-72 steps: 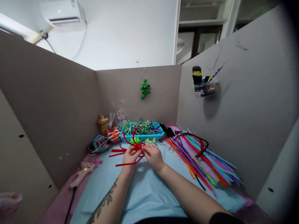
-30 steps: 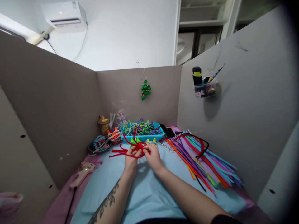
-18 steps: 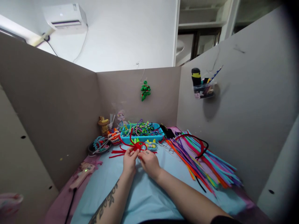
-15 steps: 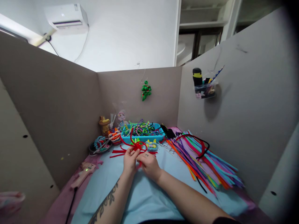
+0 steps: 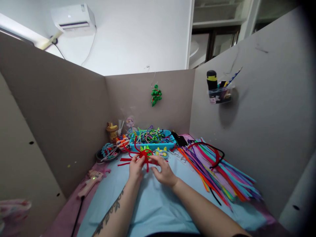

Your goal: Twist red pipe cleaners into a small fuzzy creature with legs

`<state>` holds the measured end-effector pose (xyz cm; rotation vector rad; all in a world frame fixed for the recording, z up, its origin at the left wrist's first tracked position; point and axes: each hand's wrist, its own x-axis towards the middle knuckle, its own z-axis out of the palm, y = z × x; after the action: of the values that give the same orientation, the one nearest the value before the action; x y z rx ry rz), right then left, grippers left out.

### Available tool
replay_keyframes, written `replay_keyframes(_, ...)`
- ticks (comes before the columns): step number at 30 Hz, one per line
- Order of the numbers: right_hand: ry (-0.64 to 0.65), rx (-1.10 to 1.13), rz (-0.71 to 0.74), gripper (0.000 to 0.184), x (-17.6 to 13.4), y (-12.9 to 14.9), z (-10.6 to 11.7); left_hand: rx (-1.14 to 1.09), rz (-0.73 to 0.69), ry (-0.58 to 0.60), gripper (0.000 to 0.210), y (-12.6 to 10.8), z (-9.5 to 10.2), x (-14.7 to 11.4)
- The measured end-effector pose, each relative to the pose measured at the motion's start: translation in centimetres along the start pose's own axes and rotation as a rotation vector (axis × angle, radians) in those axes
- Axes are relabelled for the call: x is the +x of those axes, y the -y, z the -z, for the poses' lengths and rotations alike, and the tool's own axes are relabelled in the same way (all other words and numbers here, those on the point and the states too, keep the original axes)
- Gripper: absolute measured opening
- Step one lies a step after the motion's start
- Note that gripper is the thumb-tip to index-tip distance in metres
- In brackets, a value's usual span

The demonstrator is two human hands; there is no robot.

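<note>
Fingers of the left hand [image 5: 136,167] pinch the red pipe-cleaner piece [image 5: 143,154] above the blue cloth [image 5: 158,209]; the right hand [image 5: 163,169], thumb parted from fingers, hovers just beside it, contact unclear. Behind them sits the blue tray [image 5: 170,144].

A small indoor craft workspace, its cloth-covered table [image 5: 170,210] enclosed on three sides by grey partition panels [image 5: 133,98]. Colourful fuzzy stems [image 5: 217,174] fan out at lower right, a blue tray [image 5: 158,145] heaped with more sits at centre, and a corded pink tool [image 5: 89,185] lies at lower left; an air conditioner [image 5: 74,18] hangs at upper left.
</note>
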<state>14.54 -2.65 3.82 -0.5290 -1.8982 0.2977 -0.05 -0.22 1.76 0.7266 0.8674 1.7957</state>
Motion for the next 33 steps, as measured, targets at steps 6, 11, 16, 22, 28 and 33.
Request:
replay_keyframes(6, 0.052, -0.339, -0.027, 0.034, 0.3, -1.9, -1.1, 0.003, 0.114, 0.066, 0.049, 0.0, -0.5, -0.6)
replay_keyframes(11, 0.059, -0.445, 0.012, 0.019, 0.3, -2.3, -1.5, -0.024, 0.146, 0.100, 0.043, -0.5, -1.0, -1.4)
replay_keyframes(16, 0.012, -0.460, 0.014, 0.024, 0.0, -2.8, -1.5, -0.051, 0.155, 0.071, 0.041, -0.6, -1.0, -1.5)
replay_keyframes(22, 0.026, -0.454, 0.019, 0.030, -0.4, -2.5, -1.5, -0.040, 0.090, 0.059, 0.046, -0.4, -0.9, -1.3)
replay_keyframes(28, 0.225, -0.502, 0.120, 0.026, -0.5, -1.9, -2.1, -0.004, 0.101, 0.005, 0.049, -0.1, -0.7, -0.7)
replay_keyframes(33, 0.196, -0.355, 0.159, 0.019, -0.5, -1.8, -2.4, -0.019, 0.050, -0.019, 0.055, 0.4, -0.5, -0.4)
